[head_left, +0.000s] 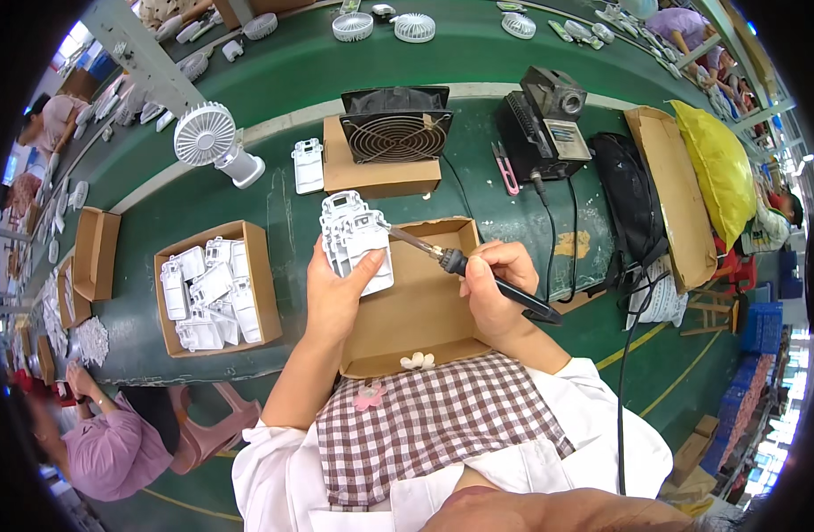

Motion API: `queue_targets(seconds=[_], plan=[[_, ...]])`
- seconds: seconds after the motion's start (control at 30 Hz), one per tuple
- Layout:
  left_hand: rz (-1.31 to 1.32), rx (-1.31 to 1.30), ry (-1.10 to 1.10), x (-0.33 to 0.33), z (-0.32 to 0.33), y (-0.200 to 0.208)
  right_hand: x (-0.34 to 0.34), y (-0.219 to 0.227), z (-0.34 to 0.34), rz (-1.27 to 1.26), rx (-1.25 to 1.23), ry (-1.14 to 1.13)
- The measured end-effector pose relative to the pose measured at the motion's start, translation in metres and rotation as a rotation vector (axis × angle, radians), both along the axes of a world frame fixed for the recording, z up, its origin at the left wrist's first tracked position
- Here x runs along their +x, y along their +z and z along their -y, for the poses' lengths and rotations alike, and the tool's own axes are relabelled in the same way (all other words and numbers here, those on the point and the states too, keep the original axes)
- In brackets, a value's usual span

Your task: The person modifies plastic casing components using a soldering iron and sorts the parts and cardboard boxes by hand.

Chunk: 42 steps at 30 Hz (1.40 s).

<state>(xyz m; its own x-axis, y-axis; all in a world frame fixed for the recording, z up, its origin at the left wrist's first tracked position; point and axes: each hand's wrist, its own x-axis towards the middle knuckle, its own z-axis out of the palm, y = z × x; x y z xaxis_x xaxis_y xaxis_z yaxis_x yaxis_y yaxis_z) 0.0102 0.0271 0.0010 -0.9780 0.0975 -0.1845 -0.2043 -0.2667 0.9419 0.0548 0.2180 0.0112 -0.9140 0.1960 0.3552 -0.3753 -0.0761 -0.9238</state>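
Note:
In my left hand [338, 288] is a small stack of white molded plastic housings [354, 239], gripped between thumb and fingers above an open cardboard box [407, 332]. My right hand [500, 288] is closed round the black handle of a soldering iron [460, 263]. The iron's metal tip reaches the right edge of the housings; whether it touches them I cannot make out. To the left, a second cardboard box [272, 297] holds several more white housings [214, 284]. One white housing [308, 166] lies alone on the green bench beyond my left hand.
A black fan with a round grille [398, 137] stands on a cardboard box at the back. Right of it are a soldering station [544, 133] with trailing cables and pink-handled tweezers [506, 168]. A white handheld fan [207, 137] stands back left. A co-worker [114, 443] sits at lower left.

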Motion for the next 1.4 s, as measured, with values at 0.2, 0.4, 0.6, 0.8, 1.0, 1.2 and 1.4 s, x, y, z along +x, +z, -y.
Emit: queue_targets(seconds=[0.2, 0.4, 0.6, 0.8, 1.0, 1.2, 1.4], plan=[[0.018, -0.011, 0.001, 0.0004, 0.0004, -0.0012, -0.0033, -0.0001, 0.0003, -0.014, 0.109, -0.003], [0.003, -0.014, -0.012, 0.0007, 0.0008, -0.0008, -0.0028, -0.0007, 0.0016, 0.04, 0.106, -0.001], [-0.004, -0.021, -0.003, 0.0005, 0.0016, -0.0025, -0.0027, 0.0016, 0.0026, 0.091, 0.118, -0.005], [-0.013, -0.02, 0.001, 0.0002, 0.0009, -0.001, -0.0025, 0.0036, 0.0044, 0.105, 0.095, -0.005], [-0.013, 0.011, 0.0, 0.0004, 0.0017, -0.0007, -0.0028, 0.0029, 0.0052, 0.09, 0.089, -0.012], [0.003, 0.019, -0.003, -0.0001, 0.0013, 0.0, -0.0036, 0.0006, 0.0044, 0.095, 0.095, -0.021], [0.001, -0.013, 0.001, -0.0001, 0.0016, -0.0045, -0.003, 0.0034, 0.0054, 0.091, 0.042, -0.017]])
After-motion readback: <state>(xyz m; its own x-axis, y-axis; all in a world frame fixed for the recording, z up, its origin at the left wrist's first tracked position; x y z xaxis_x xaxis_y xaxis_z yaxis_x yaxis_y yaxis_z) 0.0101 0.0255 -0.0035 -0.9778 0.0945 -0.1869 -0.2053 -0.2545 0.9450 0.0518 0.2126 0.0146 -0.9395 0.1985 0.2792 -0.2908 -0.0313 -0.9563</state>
